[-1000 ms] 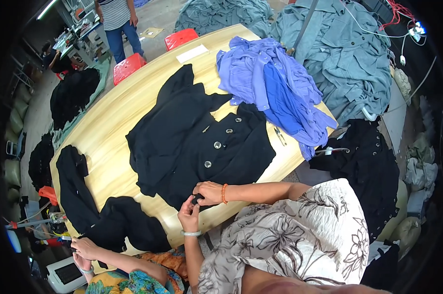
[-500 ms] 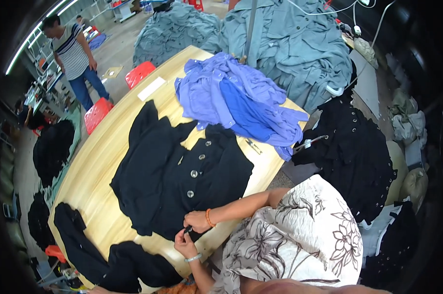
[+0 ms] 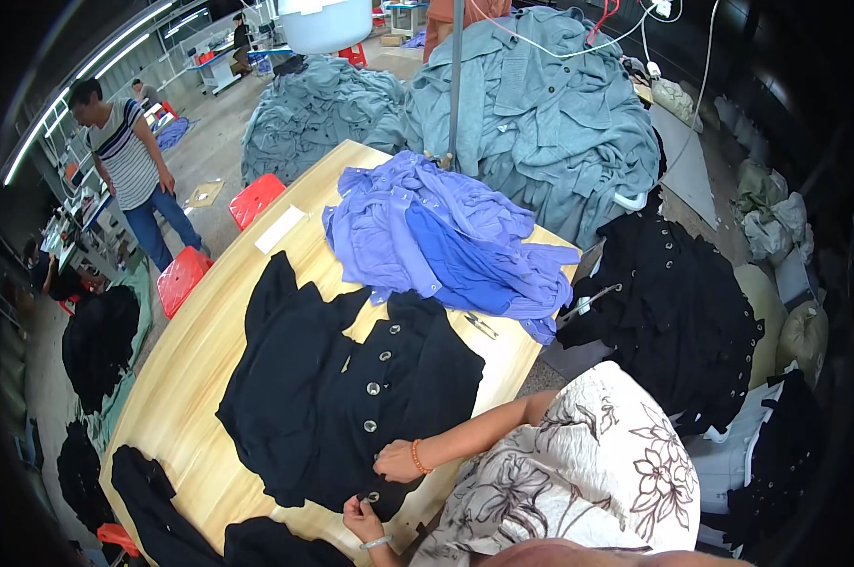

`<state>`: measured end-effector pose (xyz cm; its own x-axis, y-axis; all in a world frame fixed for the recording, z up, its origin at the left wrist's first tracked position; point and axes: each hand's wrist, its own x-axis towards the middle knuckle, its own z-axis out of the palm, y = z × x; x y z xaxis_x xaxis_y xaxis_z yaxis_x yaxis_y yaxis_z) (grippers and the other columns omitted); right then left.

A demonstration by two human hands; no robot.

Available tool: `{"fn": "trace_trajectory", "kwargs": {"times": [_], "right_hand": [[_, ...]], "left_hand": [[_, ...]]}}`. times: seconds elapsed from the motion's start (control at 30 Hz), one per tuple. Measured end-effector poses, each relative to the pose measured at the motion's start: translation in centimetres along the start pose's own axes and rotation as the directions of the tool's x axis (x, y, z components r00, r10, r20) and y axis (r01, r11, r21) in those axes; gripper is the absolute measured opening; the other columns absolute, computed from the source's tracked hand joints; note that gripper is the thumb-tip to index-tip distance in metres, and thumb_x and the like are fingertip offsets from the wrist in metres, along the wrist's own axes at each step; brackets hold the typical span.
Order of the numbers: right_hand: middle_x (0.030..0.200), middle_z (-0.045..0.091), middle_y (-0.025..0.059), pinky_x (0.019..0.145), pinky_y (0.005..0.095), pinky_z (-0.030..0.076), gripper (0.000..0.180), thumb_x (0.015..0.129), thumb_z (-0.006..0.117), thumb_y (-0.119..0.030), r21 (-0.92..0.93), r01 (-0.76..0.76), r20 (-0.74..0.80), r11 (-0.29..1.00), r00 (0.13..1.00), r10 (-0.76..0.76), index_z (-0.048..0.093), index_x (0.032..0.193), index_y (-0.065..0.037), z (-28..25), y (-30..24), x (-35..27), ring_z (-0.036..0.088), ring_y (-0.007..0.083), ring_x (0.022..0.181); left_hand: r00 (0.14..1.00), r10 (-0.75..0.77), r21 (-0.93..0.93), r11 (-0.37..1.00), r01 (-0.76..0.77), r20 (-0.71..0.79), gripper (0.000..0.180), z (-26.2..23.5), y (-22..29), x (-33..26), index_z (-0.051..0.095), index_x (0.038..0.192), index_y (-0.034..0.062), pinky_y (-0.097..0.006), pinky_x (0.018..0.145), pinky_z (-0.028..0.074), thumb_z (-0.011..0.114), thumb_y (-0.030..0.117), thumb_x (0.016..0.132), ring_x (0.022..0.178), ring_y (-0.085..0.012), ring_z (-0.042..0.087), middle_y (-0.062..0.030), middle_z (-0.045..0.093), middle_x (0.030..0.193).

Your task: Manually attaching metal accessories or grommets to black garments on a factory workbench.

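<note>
A black buttoned garment [image 3: 351, 397] lies spread flat on the wooden table [image 3: 200, 359], its grey buttons running down the front. My left hand [image 3: 362, 516], with a silver bracelet, pinches the hem by the lowest button [image 3: 374, 496]. My right hand [image 3: 398, 461], with an orange bracelet, grips the fabric just above it, beside the button row. Both hands are at the garment's near edge, close together.
A heap of violet-blue shirts [image 3: 446, 236] covers the table's far end, with grey-green piles [image 3: 540, 123] behind. Black garments [image 3: 672, 312] hang at the right, and more black pieces [image 3: 162, 510] lie at the near left. Red stools [image 3: 183, 279] and a person in a striped shirt [image 3: 129, 170] stand left.
The view has swung upward and closer over the table. Both hands have stayed at the black garment's lower hem, the left one shifting slightly under the right.
</note>
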<state>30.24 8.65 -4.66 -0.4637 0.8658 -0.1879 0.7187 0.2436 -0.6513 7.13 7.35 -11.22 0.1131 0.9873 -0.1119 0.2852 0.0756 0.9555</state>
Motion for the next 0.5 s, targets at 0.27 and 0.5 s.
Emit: {"fn": "trace_trajectory", "kwargs": {"times": [0.27, 0.5], "right_hand": [[0.082, 0.065, 0.0172, 0.063, 0.0404, 0.054, 0.013, 0.076, 0.058, -0.010, -0.185, 0.047, -0.166, 0.982, 0.983, -0.078, 0.064, 0.078, 0.001, 0.7, 1.7, -1.4, 0.067, 0.0333, 0.075], [0.070, 0.067, 0.0166, 0.059, 0.0424, 0.053, 0.013, 0.075, 0.059, -0.010, -0.169, -0.004, -0.285, 0.986, 0.957, -0.045, 0.066, 0.069, -0.001, 2.1, 3.1, -1.0, 0.068, 0.0332, 0.069]], "left_hand": [[0.841, 0.538, 0.545, 0.689, -0.478, 0.057, 0.022, 5.3, 7.2, 2.2, 0.061, 0.100, -0.0003, -0.047, 0.087, 0.043, 0.061, 0.000, 0.077, 0.097, -0.0393, 0.054, -0.0207, 0.058, 0.099], [0.939, 0.078, 0.403, 0.889, -0.218, 0.336, 0.021, 7.5, 3.5, 6.4, 0.064, 0.094, -0.0023, -0.037, 0.065, 0.051, 0.066, -0.008, 0.074, 0.074, -0.0293, 0.060, -0.0152, 0.059, 0.084]]}}
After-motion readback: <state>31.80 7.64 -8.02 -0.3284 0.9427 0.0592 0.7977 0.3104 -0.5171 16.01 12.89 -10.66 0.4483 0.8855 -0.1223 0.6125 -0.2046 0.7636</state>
